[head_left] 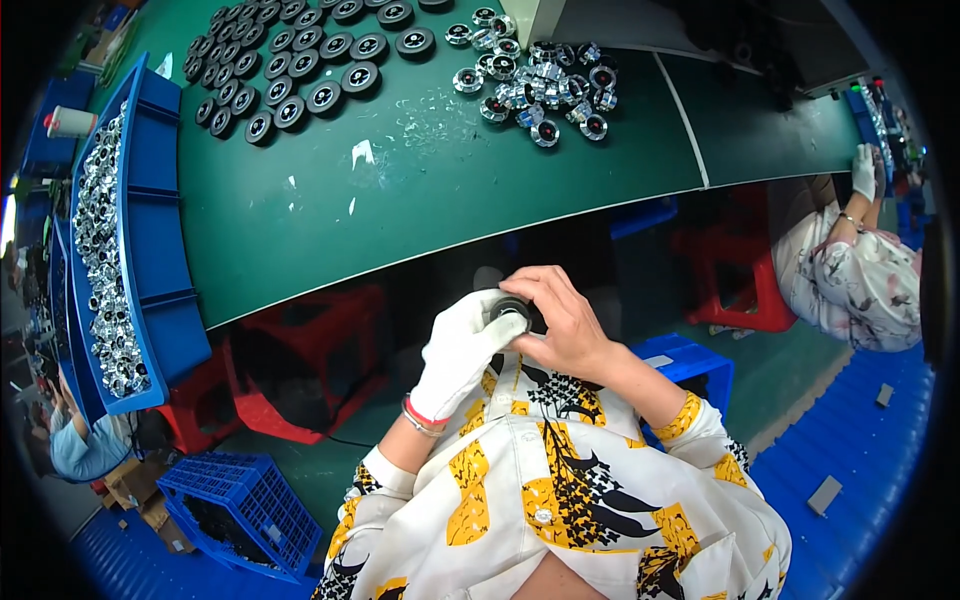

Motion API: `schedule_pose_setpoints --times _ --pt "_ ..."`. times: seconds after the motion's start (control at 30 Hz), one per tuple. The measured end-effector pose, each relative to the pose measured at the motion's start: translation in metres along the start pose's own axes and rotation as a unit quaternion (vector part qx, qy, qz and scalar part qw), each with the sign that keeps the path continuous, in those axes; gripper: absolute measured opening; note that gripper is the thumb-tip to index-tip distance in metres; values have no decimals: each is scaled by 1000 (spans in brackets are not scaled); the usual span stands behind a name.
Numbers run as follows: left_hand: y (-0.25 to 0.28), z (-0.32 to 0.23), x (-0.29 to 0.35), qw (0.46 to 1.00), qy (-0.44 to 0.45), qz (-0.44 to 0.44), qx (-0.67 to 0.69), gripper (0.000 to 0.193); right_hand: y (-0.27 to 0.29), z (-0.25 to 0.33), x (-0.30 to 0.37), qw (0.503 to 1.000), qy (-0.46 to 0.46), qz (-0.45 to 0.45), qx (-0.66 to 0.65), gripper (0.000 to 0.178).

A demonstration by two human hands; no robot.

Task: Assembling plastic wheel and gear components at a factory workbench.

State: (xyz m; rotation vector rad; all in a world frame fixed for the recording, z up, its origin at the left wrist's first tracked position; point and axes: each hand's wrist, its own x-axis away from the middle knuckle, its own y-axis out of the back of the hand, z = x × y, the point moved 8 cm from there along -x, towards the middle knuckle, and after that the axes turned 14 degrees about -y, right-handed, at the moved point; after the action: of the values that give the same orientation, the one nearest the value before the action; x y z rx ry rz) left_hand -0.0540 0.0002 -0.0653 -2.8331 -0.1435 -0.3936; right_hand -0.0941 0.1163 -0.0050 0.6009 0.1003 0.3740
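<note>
In front of my chest, off the near edge of the green table, both my hands close round a small black round part (512, 306) that looks like a wheel. My left hand (458, 345), in a white glove, grips it from the left with the thumb across its near side. Bare fingers of my right hand (570, 322) wrap over its top and right side, the thumb below. Much of the part is hidden by the fingers. On the table (330, 215) lie several black wheels (325, 97) with silver centres, and to their right a heap of shiny chrome pieces (545, 92).
A blue bin (160, 235) full of chrome pieces stands along the table's left end. Red stools (300, 370) and a blue crate (240, 510) are on the floor at left. Another blue crate (705, 360) is by my right elbow. A co-worker (850, 265) sits at far right.
</note>
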Motion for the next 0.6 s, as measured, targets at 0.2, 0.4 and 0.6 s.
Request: schedule_pose_setpoints --times 0.2,0.4,0.6 --pt "-9 1 -3 997 48 41 49 34 0 -1 -1 995 88 41 -16 55" --pt "-8 6 3 995 10 -36 89 30 1 2 -3 999 37 -11 -11 54" --pt "-8 -5 -3 997 1 65 -43 31 3 1 4 993 122 5 3 56"
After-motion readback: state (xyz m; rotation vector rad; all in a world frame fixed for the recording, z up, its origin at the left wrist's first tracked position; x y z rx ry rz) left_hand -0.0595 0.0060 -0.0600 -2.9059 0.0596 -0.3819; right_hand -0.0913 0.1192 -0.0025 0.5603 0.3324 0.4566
